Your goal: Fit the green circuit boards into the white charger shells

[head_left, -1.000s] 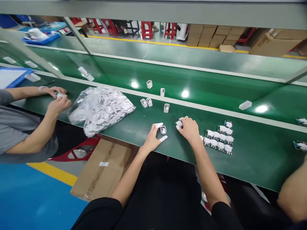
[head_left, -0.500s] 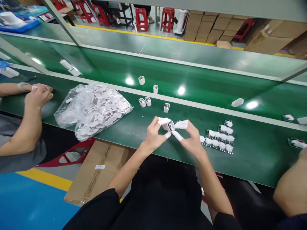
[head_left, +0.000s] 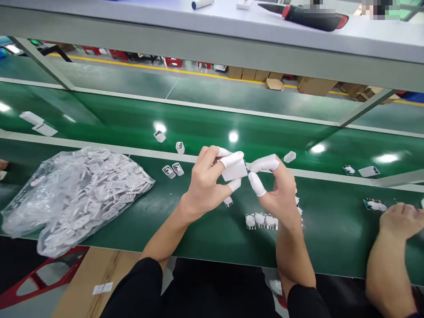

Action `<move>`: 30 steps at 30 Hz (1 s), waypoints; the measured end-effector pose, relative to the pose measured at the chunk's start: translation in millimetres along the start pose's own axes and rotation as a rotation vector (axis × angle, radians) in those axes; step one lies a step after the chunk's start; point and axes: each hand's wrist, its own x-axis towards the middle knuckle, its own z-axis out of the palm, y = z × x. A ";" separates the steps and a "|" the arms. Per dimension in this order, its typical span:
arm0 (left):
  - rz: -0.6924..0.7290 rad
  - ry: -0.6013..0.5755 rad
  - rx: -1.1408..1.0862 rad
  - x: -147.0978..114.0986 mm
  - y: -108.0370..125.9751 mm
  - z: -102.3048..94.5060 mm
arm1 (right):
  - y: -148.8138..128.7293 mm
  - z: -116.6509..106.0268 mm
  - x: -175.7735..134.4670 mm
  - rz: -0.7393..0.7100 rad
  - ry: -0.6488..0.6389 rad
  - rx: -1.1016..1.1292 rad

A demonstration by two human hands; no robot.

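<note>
My left hand [head_left: 212, 181], in white finger cots, grips a white plastic charger housing [head_left: 234, 171] by its sides, above the green bench. At the housing's right end a thin green edge of a circuit board [head_left: 246, 167] shows. My right hand [head_left: 273, 181], also in finger cots, pinches at this board edge with thumb and index finger. Beneath my hands lie circuit boards with white blobs [head_left: 260, 219], some hidden by my right wrist. A single board [head_left: 228, 202] lies below the housing.
A clear plastic bag of small white parts [head_left: 96, 185] lies to the left. Several open white housings [head_left: 178, 168] stand beyond my left hand. One more housing [head_left: 290, 157] lies by the rail. A co-worker's hand [head_left: 402, 221] rests at the right. A shelf [head_left: 198, 39] crosses overhead.
The view has tilted up and shifted right. My left hand has turned the housing, so its flat side shows rather than its open end. My right fingers stay at its mouth.
</note>
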 end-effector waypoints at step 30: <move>-0.248 -0.195 -0.143 3.4 -5.2 0.5 | 39.6 58.6 0.9 0.775 -0.101 0.936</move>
